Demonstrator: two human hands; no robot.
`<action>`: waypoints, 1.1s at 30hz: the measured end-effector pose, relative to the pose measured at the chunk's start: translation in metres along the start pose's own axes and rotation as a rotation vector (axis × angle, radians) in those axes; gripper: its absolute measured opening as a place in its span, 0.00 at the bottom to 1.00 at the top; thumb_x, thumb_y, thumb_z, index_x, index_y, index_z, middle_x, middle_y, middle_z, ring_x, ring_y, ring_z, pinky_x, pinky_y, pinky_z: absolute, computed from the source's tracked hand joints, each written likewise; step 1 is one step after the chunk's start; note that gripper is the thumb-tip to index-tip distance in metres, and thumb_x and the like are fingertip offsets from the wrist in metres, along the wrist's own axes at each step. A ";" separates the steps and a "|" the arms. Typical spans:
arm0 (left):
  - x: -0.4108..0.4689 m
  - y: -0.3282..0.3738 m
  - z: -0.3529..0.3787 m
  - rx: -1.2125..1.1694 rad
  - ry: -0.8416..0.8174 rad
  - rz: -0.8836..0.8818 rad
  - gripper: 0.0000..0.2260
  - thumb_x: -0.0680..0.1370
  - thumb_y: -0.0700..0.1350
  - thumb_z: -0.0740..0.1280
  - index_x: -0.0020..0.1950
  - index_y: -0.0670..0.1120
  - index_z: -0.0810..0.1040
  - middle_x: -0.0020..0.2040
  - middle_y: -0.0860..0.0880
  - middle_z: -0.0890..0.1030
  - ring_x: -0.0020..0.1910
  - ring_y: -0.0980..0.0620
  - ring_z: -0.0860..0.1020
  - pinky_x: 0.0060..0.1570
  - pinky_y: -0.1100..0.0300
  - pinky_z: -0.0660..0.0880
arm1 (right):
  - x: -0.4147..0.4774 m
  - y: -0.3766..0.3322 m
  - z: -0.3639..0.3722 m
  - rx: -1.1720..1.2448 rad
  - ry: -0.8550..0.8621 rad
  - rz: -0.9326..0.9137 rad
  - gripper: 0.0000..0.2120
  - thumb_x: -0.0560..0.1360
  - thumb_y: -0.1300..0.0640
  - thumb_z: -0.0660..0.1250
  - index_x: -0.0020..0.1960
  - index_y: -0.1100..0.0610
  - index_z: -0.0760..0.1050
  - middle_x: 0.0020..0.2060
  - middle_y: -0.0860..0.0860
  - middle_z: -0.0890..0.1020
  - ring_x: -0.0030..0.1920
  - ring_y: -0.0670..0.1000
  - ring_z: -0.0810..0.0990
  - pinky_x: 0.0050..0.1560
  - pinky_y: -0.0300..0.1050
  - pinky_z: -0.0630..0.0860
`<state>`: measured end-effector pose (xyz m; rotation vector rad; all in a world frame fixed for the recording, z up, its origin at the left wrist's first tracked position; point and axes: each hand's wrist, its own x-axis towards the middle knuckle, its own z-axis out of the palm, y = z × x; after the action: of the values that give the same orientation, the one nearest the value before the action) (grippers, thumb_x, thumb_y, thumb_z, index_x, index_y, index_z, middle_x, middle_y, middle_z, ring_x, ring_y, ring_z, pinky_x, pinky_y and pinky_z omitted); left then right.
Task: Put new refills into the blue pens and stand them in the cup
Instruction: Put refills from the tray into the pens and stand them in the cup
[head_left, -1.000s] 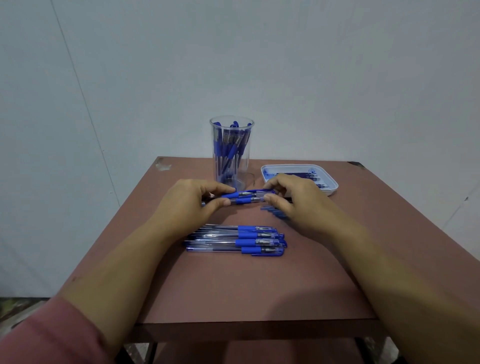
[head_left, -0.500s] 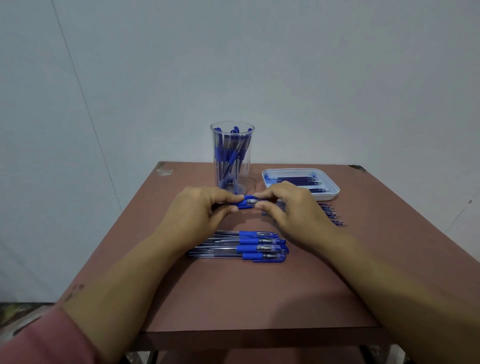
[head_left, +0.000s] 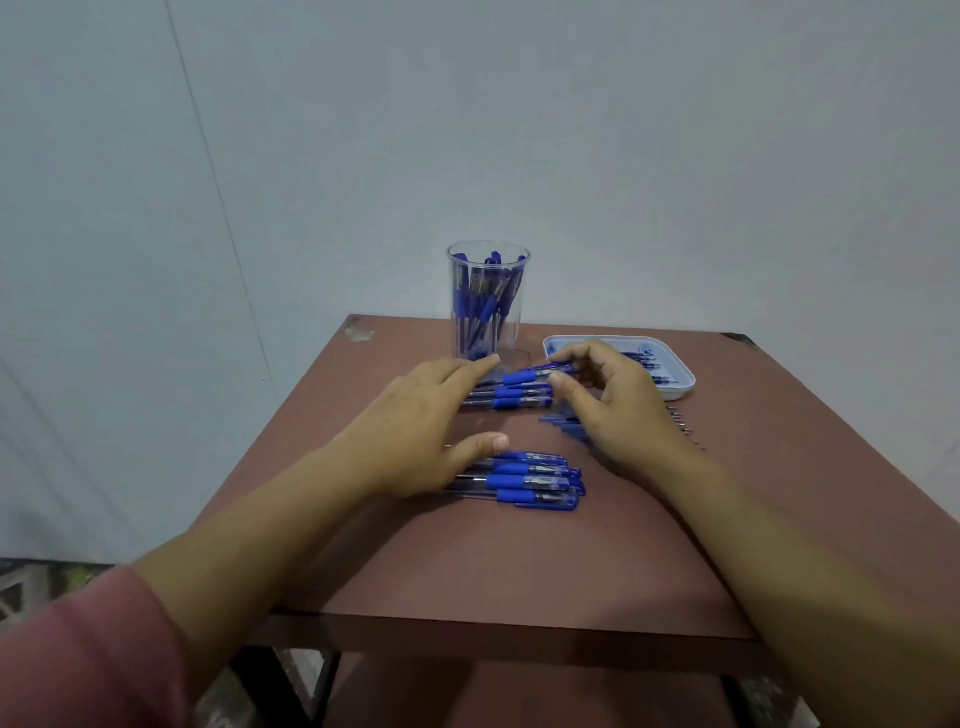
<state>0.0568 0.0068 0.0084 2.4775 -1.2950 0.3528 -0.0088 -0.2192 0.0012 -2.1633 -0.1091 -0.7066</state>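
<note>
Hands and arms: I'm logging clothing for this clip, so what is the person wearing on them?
The left hand and right hand are bare: no gloves, rings or watch show. A pink sleeve covers the left arm near the frame's bottom edge; the right arm is uncovered as far as it shows.

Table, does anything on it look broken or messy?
Yes. The table has a pale chipped patch at its far left corner, and its far right corner looks scuffed too. Thin refills lie loose beside the tray, not in it.
</note>
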 end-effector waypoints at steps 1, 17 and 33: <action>-0.007 -0.001 -0.001 -0.002 -0.004 0.003 0.39 0.74 0.70 0.56 0.79 0.52 0.54 0.75 0.51 0.64 0.73 0.52 0.62 0.70 0.58 0.59 | 0.000 -0.002 -0.001 0.031 0.027 0.005 0.06 0.78 0.58 0.67 0.54 0.50 0.76 0.46 0.43 0.80 0.47 0.41 0.78 0.50 0.34 0.75; -0.040 -0.006 0.017 -0.137 -0.086 -0.015 0.34 0.72 0.72 0.58 0.72 0.57 0.69 0.73 0.59 0.68 0.71 0.62 0.64 0.72 0.60 0.62 | 0.069 -0.064 -0.047 0.083 0.489 -0.189 0.07 0.79 0.61 0.63 0.55 0.52 0.74 0.45 0.39 0.77 0.42 0.35 0.75 0.49 0.33 0.73; -0.040 -0.009 0.018 -0.144 -0.071 -0.020 0.30 0.73 0.70 0.61 0.72 0.59 0.69 0.72 0.62 0.67 0.71 0.65 0.62 0.72 0.62 0.60 | 0.110 -0.051 0.012 -0.244 0.154 -0.196 0.08 0.78 0.55 0.64 0.57 0.51 0.74 0.46 0.44 0.77 0.53 0.50 0.72 0.56 0.54 0.72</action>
<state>0.0436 0.0341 -0.0244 2.3996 -1.2745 0.1620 0.0726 -0.1947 0.0883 -2.3404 -0.1622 -1.0422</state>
